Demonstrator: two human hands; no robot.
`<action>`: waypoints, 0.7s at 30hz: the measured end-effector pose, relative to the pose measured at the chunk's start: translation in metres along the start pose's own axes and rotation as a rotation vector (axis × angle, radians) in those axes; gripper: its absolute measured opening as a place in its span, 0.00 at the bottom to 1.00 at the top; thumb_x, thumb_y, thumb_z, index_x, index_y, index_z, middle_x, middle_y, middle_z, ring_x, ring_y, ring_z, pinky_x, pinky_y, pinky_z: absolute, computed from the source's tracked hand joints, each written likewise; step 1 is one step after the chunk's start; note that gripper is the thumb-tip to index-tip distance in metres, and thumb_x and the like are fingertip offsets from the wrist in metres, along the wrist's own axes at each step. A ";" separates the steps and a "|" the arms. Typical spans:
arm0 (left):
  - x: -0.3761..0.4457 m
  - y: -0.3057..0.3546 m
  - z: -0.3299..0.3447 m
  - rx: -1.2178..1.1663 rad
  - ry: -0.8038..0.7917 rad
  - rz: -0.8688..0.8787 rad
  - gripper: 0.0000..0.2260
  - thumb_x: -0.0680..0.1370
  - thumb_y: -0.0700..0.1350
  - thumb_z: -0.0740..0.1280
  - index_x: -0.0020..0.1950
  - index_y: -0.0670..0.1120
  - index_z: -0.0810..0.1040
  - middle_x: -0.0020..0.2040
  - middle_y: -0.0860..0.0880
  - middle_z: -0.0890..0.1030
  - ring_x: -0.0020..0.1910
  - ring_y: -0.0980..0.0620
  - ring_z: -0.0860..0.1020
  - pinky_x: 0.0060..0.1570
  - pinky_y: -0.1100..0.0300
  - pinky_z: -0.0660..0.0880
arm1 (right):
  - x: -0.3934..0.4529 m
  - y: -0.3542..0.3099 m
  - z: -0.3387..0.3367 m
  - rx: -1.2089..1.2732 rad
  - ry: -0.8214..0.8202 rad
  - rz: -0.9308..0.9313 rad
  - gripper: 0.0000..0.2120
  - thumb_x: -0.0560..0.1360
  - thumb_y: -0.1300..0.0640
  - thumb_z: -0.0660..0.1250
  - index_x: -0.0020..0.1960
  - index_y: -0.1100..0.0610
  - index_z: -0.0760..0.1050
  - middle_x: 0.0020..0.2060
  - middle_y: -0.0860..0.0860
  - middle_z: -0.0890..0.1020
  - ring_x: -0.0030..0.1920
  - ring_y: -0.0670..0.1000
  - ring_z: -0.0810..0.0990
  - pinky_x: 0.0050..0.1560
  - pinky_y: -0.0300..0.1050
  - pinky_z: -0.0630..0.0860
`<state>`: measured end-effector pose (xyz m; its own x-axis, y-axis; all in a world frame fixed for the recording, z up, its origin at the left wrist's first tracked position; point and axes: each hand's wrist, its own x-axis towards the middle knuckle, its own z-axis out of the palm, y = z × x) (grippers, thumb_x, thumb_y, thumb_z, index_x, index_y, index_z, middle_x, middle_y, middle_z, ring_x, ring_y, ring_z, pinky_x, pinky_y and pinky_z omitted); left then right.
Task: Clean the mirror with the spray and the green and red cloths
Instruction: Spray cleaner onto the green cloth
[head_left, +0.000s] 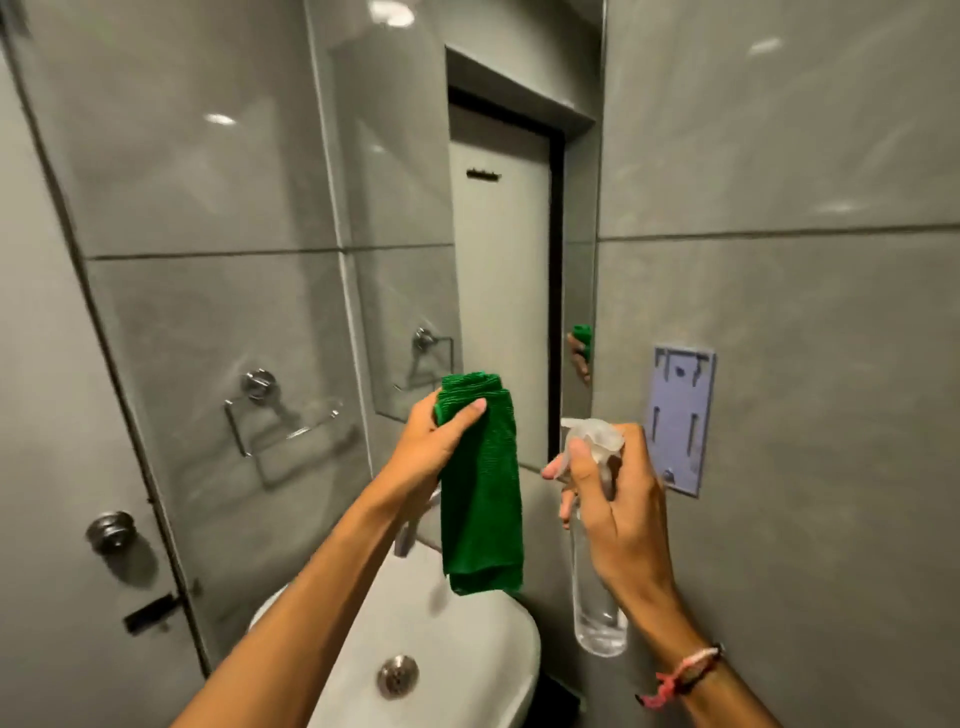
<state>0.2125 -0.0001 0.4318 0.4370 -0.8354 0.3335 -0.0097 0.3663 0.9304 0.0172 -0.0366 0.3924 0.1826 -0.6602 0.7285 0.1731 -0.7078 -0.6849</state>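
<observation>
Glossy grey tiled walls (779, 156) enclose a white basin (467, 654), a chrome towel ring (280, 421) and a door (62, 467).

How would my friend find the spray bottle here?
Find the white sink at the bottom, then look just right of it. The right hand holds the spray bottle upright; unlike the green cloth beside it, it is see-through.

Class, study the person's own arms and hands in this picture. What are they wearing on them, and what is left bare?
Both forearms are bare, with no sleeves in view, and neither hand wears a glove. The left hand and its wrist carry nothing. By the right hand, the wrist wears a thin bracelet of pink and dark cord, with a loose pink end trailing. No rings or watch are visible.
</observation>
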 end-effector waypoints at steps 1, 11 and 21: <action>0.005 0.012 -0.004 0.000 -0.018 0.013 0.12 0.80 0.42 0.69 0.63 0.42 0.80 0.56 0.42 0.87 0.54 0.44 0.85 0.50 0.56 0.83 | 0.010 -0.005 0.008 -0.020 -0.015 -0.029 0.13 0.81 0.42 0.61 0.51 0.52 0.71 0.40 0.48 0.86 0.27 0.51 0.81 0.31 0.45 0.79; 0.017 0.077 -0.023 0.028 -0.048 0.107 0.14 0.80 0.45 0.70 0.64 0.42 0.79 0.62 0.36 0.83 0.55 0.44 0.84 0.57 0.49 0.82 | 0.052 -0.035 0.033 -0.273 -0.096 -0.183 0.21 0.80 0.35 0.56 0.54 0.52 0.70 0.31 0.47 0.83 0.28 0.43 0.82 0.30 0.53 0.81; 0.002 0.059 -0.009 -0.052 0.009 0.040 0.16 0.80 0.43 0.69 0.66 0.39 0.77 0.51 0.45 0.86 0.50 0.48 0.86 0.49 0.54 0.83 | -0.015 -0.007 -0.009 -0.407 -0.232 -0.127 0.24 0.79 0.30 0.53 0.56 0.49 0.72 0.32 0.48 0.84 0.29 0.48 0.82 0.32 0.56 0.80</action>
<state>0.2206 0.0234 0.4865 0.4453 -0.8158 0.3689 0.0191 0.4206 0.9071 0.0046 -0.0244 0.3864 0.4031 -0.5215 0.7520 -0.1759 -0.8506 -0.4955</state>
